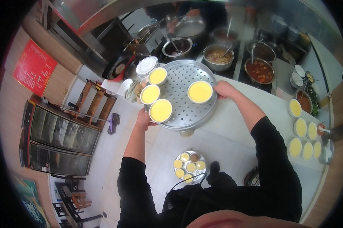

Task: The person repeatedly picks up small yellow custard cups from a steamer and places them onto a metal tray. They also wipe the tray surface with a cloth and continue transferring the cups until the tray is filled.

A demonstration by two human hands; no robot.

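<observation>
A round perforated metal steamer tray (178, 85) is gripped at its rim by both of my hands. My left hand (143, 119) holds the near left edge, just below a bowl of yellow custard-like food (160, 110). On the opposite side, my right hand (224, 89) grasps the right edge beside another yellow-filled bowl (200, 91). Two more such bowls, a middle one (150, 94) and a far one (157, 75), sit along the tray's left rim. The tray's underside and most of my fingers beneath it are hidden.
Several similar bowls (301, 127) stand on the counter (240, 111) at right. Beyond are pots of stew (259, 70) and soup (218, 57), plus a co-worker's hand (193, 12). Below, a second perforated tray (199, 173) bears several bowls near my foot (214, 167). A mop (113, 123) lies left.
</observation>
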